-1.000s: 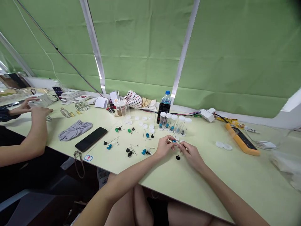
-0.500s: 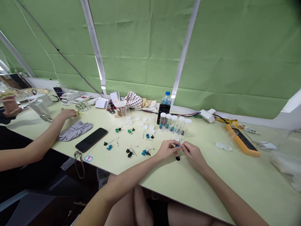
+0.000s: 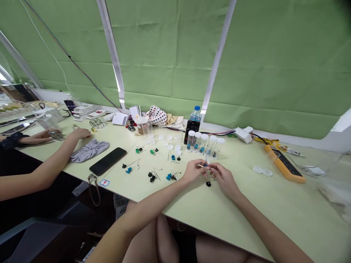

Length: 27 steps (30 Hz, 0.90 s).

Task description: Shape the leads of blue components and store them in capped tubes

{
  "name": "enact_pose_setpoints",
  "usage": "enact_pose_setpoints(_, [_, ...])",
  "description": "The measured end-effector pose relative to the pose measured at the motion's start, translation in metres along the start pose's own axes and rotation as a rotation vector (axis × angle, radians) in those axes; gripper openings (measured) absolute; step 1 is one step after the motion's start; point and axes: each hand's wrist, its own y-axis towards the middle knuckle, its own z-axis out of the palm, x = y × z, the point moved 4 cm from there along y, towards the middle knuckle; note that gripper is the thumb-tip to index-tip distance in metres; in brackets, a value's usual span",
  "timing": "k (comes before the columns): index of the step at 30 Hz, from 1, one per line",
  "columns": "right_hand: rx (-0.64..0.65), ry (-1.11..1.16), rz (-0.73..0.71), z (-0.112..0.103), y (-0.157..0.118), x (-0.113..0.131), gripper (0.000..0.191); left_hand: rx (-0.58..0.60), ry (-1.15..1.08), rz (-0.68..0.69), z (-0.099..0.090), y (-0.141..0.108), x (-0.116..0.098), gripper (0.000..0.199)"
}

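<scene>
My left hand (image 3: 194, 171) and my right hand (image 3: 222, 177) meet above the pale green table top (image 3: 241, 204). Their fingertips pinch a small blue component with thin wire leads (image 3: 205, 165), partly hidden by my fingers. A small black component (image 3: 208, 184) lies on the table just below my hands. Behind them stand several clear vials with white caps (image 3: 203, 143), holding small blue parts. Left of my left hand, several blue, black and green components with wire leads (image 3: 153, 174) lie spread on the table.
A co-worker's hands (image 3: 80, 134) reach in at the far left near a clear container (image 3: 52, 129). A black phone (image 3: 108, 161) and grey cloth (image 3: 89, 150) lie there. An orange multimeter (image 3: 285, 164) sits right, with white caps (image 3: 262, 171); a water bottle (image 3: 195, 114) stands behind.
My hands have drawn closer together around the blue component. The co-worker's hands have moved from the far left toward the middle of that table area, and the camera has shifted slightly.
</scene>
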Motion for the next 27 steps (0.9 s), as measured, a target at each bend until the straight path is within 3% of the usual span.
enact_pose_setpoints(8, [-0.005,0.030,0.039,0.000,-0.002,0.004,0.034,-0.011,-0.100,-0.055,0.003,0.001,0.000,0.033])
enact_pose_setpoints(13, [-0.075,0.054,0.017,-0.004,-0.003,0.009,0.037,-0.028,-0.126,-0.070,0.004,0.000,-0.002,0.031])
enact_pose_setpoints(19, [-0.094,0.037,0.028,-0.004,-0.004,0.010,0.028,-0.046,-0.070,-0.065,0.004,0.000,0.001,0.026])
enact_pose_setpoints(27, [-0.075,-0.080,-0.117,-0.005,-0.003,0.017,0.026,-0.094,-0.064,-0.084,0.000,0.003,0.005,0.026])
